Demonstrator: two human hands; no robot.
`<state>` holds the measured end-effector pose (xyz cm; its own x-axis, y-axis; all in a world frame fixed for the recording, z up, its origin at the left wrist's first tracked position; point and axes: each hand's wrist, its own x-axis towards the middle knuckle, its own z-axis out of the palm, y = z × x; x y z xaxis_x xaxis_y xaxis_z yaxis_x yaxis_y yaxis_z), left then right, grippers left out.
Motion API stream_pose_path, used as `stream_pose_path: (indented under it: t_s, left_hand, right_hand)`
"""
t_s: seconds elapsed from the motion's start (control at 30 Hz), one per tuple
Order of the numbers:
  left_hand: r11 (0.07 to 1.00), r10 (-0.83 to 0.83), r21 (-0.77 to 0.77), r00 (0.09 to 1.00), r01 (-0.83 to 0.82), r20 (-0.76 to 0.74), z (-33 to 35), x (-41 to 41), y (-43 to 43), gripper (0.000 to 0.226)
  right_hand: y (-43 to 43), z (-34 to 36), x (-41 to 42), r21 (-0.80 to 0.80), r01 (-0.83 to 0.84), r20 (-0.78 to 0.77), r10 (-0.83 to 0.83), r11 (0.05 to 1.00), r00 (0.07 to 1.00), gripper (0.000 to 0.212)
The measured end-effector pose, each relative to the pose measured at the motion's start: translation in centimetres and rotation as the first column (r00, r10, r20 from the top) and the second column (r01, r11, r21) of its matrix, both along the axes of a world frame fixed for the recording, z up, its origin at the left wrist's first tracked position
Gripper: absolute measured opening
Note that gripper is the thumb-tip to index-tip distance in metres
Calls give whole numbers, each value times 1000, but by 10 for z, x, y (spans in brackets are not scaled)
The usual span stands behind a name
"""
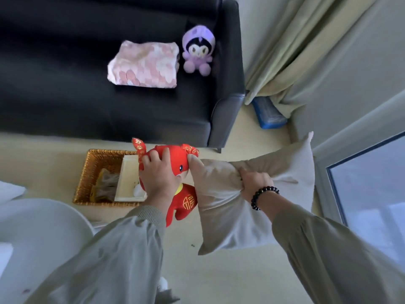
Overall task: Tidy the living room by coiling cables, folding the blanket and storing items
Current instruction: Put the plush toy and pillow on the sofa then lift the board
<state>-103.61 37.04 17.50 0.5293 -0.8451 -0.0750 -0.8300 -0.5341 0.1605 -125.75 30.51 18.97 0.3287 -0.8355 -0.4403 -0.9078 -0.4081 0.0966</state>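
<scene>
The left hand (160, 172) curls over the head of a red plush toy (184, 200), whose long axis runs head-far to feet-near. The right hand (254, 183) clenches a beige pillow (219, 205) touching the toy. A wicker basket (94, 163) sits just left. Well beyond, the folded blanket (144, 64) lies crosswise on the sofa (54, 95).

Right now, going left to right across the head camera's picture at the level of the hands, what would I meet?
Wicker basket → red plush toy, gripped by the left hand → grey pillow, gripped by the right hand → window glass.
</scene>
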Motion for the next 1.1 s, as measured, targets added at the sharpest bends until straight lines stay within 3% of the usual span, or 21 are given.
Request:
stream_pose_path:
  t_s: [0.23, 0.43, 0.63, 1.1]
  left_hand:
    - [996, -17, -90, 1000, 17, -1, 116, 34, -50, 83]
    - [979, -75, -186, 997, 77, 15, 174, 102, -121, 80]
    - [975, -123, -178, 990, 134, 70, 216, 173, -178, 74]
    - [964, 17, -266, 997, 2, 70, 267, 278, -335, 71]
  right_hand:
    - [-51, 119, 34, -71, 19, 37, -17, 997, 999, 60]
    - [-125, 177, 97, -118, 95, 72, -87, 988, 994, 60]
    - [-196, 221, 167, -165, 112, 127, -91, 980, 988, 71]
    - [-391, 273, 284, -263, 67, 230, -5, 962, 973, 47]
